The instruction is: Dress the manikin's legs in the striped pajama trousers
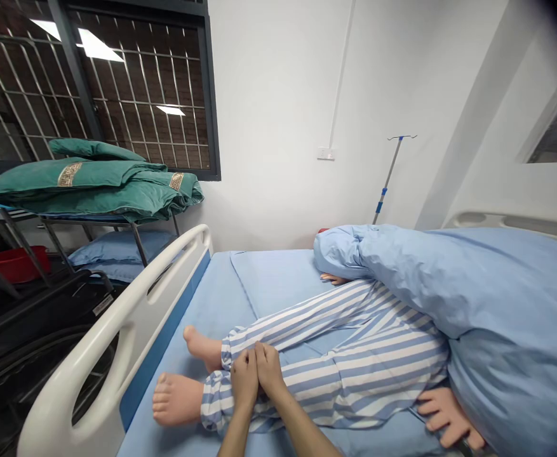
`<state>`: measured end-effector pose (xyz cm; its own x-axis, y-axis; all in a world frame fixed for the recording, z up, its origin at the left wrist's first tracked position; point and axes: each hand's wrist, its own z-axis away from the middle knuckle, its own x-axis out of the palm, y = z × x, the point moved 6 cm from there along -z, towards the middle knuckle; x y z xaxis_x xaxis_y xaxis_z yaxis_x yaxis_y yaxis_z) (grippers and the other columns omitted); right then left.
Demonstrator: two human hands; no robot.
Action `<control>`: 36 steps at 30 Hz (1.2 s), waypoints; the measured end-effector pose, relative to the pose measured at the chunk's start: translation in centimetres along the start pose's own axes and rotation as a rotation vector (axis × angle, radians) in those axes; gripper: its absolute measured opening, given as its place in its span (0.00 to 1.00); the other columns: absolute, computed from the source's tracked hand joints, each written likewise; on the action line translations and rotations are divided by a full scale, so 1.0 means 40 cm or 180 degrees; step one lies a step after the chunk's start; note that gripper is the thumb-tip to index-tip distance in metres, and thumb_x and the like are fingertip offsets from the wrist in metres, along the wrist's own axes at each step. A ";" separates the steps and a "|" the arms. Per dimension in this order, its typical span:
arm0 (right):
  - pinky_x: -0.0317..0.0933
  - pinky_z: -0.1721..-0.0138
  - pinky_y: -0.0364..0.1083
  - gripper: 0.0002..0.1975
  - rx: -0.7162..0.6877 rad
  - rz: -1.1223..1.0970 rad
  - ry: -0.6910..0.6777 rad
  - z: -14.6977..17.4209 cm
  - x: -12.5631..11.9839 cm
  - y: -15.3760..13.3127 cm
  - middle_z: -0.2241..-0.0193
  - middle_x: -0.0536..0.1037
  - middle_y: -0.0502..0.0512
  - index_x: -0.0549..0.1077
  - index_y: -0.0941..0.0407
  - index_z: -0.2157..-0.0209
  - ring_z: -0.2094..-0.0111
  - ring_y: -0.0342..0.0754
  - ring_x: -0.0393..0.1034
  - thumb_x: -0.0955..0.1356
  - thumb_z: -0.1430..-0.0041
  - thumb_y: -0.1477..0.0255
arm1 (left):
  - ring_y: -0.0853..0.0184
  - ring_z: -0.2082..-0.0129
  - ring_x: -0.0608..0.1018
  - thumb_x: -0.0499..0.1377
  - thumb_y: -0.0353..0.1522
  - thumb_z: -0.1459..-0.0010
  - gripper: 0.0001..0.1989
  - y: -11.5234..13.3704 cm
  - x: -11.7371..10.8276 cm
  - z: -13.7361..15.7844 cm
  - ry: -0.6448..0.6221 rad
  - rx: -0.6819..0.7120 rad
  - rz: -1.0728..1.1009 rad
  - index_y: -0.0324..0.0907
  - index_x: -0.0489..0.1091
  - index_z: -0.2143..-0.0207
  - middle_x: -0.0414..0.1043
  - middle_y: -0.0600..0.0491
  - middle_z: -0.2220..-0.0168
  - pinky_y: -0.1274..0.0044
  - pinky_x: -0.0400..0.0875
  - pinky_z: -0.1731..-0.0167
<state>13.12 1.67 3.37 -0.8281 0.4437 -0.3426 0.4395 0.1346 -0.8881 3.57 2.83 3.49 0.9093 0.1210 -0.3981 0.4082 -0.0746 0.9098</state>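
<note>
A manikin in blue-and-white striped trousers (pixel 354 381) lies on the bed, its two bare feet (pixel 178 398) toward the footboard. Over its lower legs, my left hand (pixel 244 379) and my right hand (pixel 268 368) are side by side and touching. Both are closed with the fingers curled under. Whether any trouser cloth is inside them is hidden from this angle. A blue quilt (pixel 507 298) covers the manikin's upper body, and one manikin hand (pixel 449 416) sticks out below it at the right.
The white footboard (pixel 168 254) rises at the left, with a black wheelchair (pixel 44 336) beyond it. Folded green bedding (pixel 101 184) is piled on a rack under the barred window. A red basin (pixel 16 263) sits below. Behind the bed stands an IV pole (pixel 389 181).
</note>
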 end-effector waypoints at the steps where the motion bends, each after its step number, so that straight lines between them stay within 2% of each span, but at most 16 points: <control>1: 0.48 0.77 0.40 0.20 0.0033 -0.0080 0.0025 -0.001 -0.001 0.004 0.84 0.67 0.50 0.62 0.58 0.84 0.80 0.41 0.58 0.54 0.43 0.65 | 0.68 0.76 0.68 0.44 0.39 0.47 0.16 0.003 0.005 0.008 -0.0004 0.0021 -0.0140 0.41 0.63 0.81 0.68 0.52 0.79 0.78 0.58 0.74; 6: 0.47 0.79 0.40 0.20 0.0003 -0.0136 0.0062 -0.001 -0.007 0.001 0.86 0.63 0.48 0.59 0.57 0.86 0.82 0.40 0.55 0.55 0.44 0.65 | 0.69 0.76 0.67 0.42 0.37 0.44 0.17 0.008 0.011 0.027 -0.0046 0.0250 -0.0698 0.41 0.61 0.81 0.68 0.52 0.79 0.78 0.56 0.73; 14: 0.45 0.79 0.40 0.19 -0.0009 0.0008 0.0124 0.004 -0.011 -0.011 0.86 0.61 0.47 0.58 0.58 0.86 0.81 0.39 0.54 0.55 0.44 0.67 | 0.68 0.74 0.68 0.42 0.36 0.44 0.16 0.006 0.009 0.022 -0.0197 0.0258 -0.0710 0.42 0.63 0.78 0.69 0.52 0.77 0.77 0.55 0.73; 25: 0.44 0.79 0.40 0.19 0.0059 0.0063 0.0160 0.005 -0.009 -0.011 0.87 0.58 0.46 0.57 0.57 0.86 0.82 0.39 0.51 0.56 0.45 0.66 | 0.69 0.75 0.69 0.43 0.35 0.43 0.17 -0.002 0.008 0.017 -0.0255 0.0303 -0.0788 0.41 0.65 0.78 0.71 0.51 0.76 0.78 0.54 0.75; 36: 0.43 0.79 0.40 0.20 0.0109 0.0209 0.0231 0.006 -0.014 -0.027 0.87 0.57 0.45 0.57 0.58 0.86 0.82 0.38 0.52 0.55 0.43 0.68 | 0.69 0.76 0.68 0.42 0.35 0.43 0.16 0.005 0.011 0.014 -0.0370 0.0294 -0.1019 0.42 0.63 0.78 0.70 0.52 0.76 0.78 0.54 0.74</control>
<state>13.04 1.07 4.44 -0.7699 0.5139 -0.3785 0.4790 0.0733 -0.8748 4.08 2.32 3.42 0.7350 0.0396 -0.6769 0.6748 -0.1410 0.7244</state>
